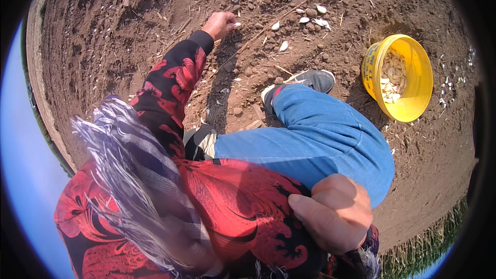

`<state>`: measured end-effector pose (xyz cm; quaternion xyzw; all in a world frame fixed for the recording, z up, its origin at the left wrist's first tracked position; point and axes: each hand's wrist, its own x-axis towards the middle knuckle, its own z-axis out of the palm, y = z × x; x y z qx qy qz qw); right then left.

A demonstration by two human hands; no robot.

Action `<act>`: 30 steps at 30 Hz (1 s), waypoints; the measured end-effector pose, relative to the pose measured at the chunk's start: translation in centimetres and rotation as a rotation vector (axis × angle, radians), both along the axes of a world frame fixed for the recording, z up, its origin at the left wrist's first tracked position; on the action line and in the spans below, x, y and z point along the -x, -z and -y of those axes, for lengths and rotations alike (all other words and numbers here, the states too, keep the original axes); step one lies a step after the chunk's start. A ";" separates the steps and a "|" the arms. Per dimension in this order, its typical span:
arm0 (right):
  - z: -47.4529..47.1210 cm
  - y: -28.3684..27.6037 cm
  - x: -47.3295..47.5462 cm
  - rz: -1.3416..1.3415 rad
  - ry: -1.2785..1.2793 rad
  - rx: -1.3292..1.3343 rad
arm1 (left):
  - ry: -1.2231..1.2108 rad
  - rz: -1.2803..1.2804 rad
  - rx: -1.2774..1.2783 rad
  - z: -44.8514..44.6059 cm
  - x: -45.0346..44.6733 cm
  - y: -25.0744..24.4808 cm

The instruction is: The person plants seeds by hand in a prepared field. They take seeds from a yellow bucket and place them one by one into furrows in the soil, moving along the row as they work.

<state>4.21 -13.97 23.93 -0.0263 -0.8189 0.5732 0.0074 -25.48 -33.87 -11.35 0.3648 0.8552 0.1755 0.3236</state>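
Observation:
My left hand (220, 26) reaches out low over the brown soil, its fingertips pinched on a pale garlic clove (237, 24). A thin cord or stalk (267, 27) runs slantwise across the ground beside it. Loose cloves lie near it, among them one clove (275, 26) and another clove (284, 46). My right hand (335, 213) is curled into a fist close to my body, above the jeans and the red-and-black patterned top. Its palm side is hidden, and nothing shows between the fingers.
A yellow plastic bucket (407, 118) with writing leans on the soil, holding many garlic cloves (393, 73). More cloves are scattered at top right and far right. My shoe (317, 80) rests by the cord. A fringed scarf (147, 170) hangs at left; dry stalks (438, 232) stand at lower right.

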 end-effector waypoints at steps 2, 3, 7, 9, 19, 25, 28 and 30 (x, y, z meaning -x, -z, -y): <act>-0.2 0.0 -0.1 -0.008 0.000 0.009 | 0.025 -0.018 0.064 0.1 0.0 -0.3; -0.3 0.0 -0.2 -0.003 -0.004 0.018 | -0.013 -0.116 0.079 0.4 0.2 -0.7; -0.5 -0.1 -0.2 0.016 0.004 0.043 | -0.073 -0.365 0.053 1.1 1.2 -1.9; -0.5 -0.2 -0.2 0.015 0.005 0.050 | -0.004 -0.276 0.012 0.9 1.3 -1.7; -0.6 0.0 -0.5 -0.004 0.024 0.056 | 0.112 -0.371 0.299 -1.1 -0.4 1.2; -0.9 0.1 -1.1 0.002 0.034 0.053 | 0.075 -0.514 0.328 -4.0 -1.9 -1.6; -0.9 0.2 -1.4 -0.009 0.048 0.071 | 0.146 -0.284 0.022 -7.7 -4.3 -2.6; -0.9 0.2 -1.6 -0.021 0.050 0.065 | 0.168 -0.198 0.102 -10.3 -6.2 -2.2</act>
